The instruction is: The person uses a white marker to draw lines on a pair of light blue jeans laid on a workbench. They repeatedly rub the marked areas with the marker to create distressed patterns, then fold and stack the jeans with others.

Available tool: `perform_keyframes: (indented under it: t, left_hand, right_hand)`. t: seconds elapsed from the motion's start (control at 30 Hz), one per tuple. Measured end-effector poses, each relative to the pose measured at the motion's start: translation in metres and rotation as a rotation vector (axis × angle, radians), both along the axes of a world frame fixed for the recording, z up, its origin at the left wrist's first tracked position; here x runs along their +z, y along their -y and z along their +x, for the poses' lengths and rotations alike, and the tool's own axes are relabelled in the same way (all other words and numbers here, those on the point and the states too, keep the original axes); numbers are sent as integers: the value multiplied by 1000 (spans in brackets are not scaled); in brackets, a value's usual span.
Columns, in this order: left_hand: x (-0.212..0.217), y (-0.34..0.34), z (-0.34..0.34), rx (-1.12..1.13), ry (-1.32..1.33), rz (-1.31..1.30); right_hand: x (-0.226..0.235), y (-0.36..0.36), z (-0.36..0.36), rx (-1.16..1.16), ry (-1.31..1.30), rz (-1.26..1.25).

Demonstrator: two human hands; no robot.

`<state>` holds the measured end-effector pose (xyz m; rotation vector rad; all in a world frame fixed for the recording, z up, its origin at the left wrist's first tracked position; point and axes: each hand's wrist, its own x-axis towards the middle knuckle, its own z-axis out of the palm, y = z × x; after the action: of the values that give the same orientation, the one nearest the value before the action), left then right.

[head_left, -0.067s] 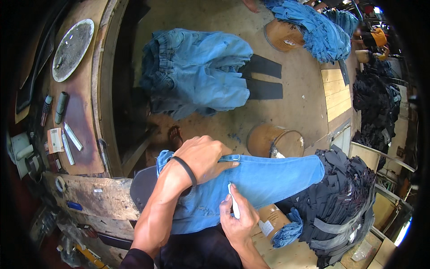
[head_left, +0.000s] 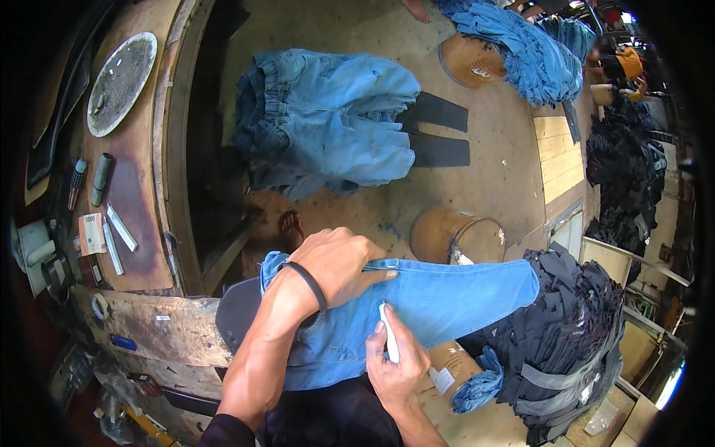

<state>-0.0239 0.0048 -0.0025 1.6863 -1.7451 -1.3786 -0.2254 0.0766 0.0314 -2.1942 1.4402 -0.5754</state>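
Observation:
Light-blue denim, apparently a trouser leg, is stretched crosswise in front of me over a dark rounded board that shows at its left end. My left hand, with a black band on the wrist, is closed on the denim's far edge, thumb over the cloth. In the fingers of my right hand is a slim white stick-like tool. Its upper tip meets the denim near the middle; I cannot make out what kind it is.
Left, a worktop carries an oval dish and white sticks. Beyond the denim, folded jeans lie over dark boards. A brown drum stands behind; a heap of dark cloth strips lies right.

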Motion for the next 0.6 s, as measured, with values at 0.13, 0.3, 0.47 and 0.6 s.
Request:
perform_keyframes:
  t: [0.13, 0.3, 0.47, 0.6]
  left_hand:
    - [-1, 2, 0, -30, 22, 55]
    - [-1, 7, 2, -5, 26, 56]
    - [1, 9, 3, 11, 11, 11]
    - [2, 9, 3, -2, 23, 51]
  right_hand:
    - [-1, 0, 1, 0, 8, -4]
    - [-4, 8, 2, 5, 15, -41]
    - [-2, 9, 1, 9, 17, -34]
    - [-3, 10, 0, 24, 5, 0]
